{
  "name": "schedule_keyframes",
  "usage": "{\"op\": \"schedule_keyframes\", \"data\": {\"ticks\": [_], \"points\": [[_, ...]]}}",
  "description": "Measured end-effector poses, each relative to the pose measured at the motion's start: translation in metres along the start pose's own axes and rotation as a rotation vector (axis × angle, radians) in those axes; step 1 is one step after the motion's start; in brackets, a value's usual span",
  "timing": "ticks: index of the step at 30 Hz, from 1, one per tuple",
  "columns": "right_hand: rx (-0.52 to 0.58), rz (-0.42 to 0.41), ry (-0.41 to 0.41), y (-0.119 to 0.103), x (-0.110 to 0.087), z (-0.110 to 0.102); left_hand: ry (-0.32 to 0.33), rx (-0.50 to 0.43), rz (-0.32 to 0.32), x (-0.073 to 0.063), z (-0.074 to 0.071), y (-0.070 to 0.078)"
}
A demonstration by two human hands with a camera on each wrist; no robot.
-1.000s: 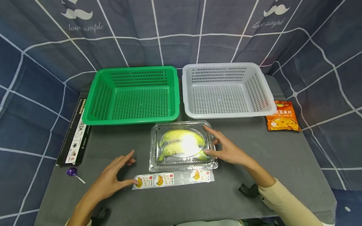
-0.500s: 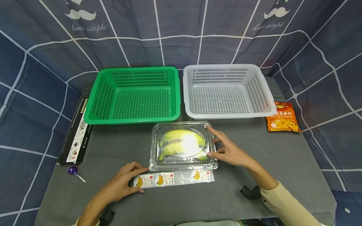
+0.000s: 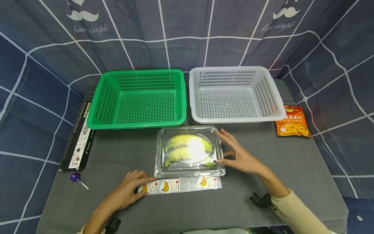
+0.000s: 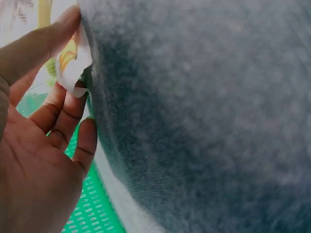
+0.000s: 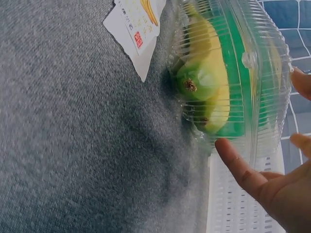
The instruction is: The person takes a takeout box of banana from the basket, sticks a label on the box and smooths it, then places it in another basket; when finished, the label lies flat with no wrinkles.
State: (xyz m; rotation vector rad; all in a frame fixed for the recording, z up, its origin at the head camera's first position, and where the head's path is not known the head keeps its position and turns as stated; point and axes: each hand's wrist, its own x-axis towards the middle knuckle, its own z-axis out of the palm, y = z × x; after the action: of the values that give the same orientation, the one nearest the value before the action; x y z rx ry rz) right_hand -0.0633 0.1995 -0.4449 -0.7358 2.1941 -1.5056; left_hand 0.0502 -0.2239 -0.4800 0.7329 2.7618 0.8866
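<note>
Sticker strip (image 3: 188, 185) looks light, limp, easily creased; best lifted by its end. Left hand (image 3: 128, 189) spans it, grip unclear; right hand (image 3: 239, 159), fingers relaxed, touches clear box (image 3: 187, 171).

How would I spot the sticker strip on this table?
On the grey table, a green basket and a white basket stand side by side, with a clear box in front. The sticker strip lies along that box's near edge. Unlike its neighbours, it is a flat, pale band bearing three banana labels.
</note>
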Motion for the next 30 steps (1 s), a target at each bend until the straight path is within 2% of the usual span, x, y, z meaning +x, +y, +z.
{"op": "schedule_keyframes", "data": {"ticks": [2, 6, 9, 17, 20, 25, 27, 30], "points": [[-0.013, -0.027, -0.019, 0.001, -0.001, 0.000, 0.006, -0.022, -0.004, 0.000, 0.000, 0.000], [-0.047, -0.066, -0.042, 0.001, -0.001, -0.001, 0.035, -0.172, 0.006, -0.001, -0.003, -0.001], [-0.066, -0.064, -0.040, 0.001, -0.001, -0.001, 0.051, -0.245, 0.021, -0.002, -0.008, -0.002], [-0.092, -0.058, -0.044, 0.000, -0.002, -0.001, 0.000, -0.170, 0.038, -0.005, -0.020, 0.001], [-0.104, -0.072, -0.046, -0.001, -0.001, -0.001, -0.043, -0.163, 0.074, -0.008, -0.027, 0.010], [-0.124, -0.111, -0.039, -0.003, -0.001, -0.001, -0.167, -0.303, 0.116, -0.008, -0.047, 0.037], [-0.137, -0.123, -0.027, -0.003, -0.002, -0.001, -0.175, -0.341, 0.146, -0.006, -0.055, 0.045], [-0.163, -0.136, -0.017, -0.003, -0.002, -0.002, -0.147, -0.349, 0.221, -0.002, -0.063, 0.051]]}}
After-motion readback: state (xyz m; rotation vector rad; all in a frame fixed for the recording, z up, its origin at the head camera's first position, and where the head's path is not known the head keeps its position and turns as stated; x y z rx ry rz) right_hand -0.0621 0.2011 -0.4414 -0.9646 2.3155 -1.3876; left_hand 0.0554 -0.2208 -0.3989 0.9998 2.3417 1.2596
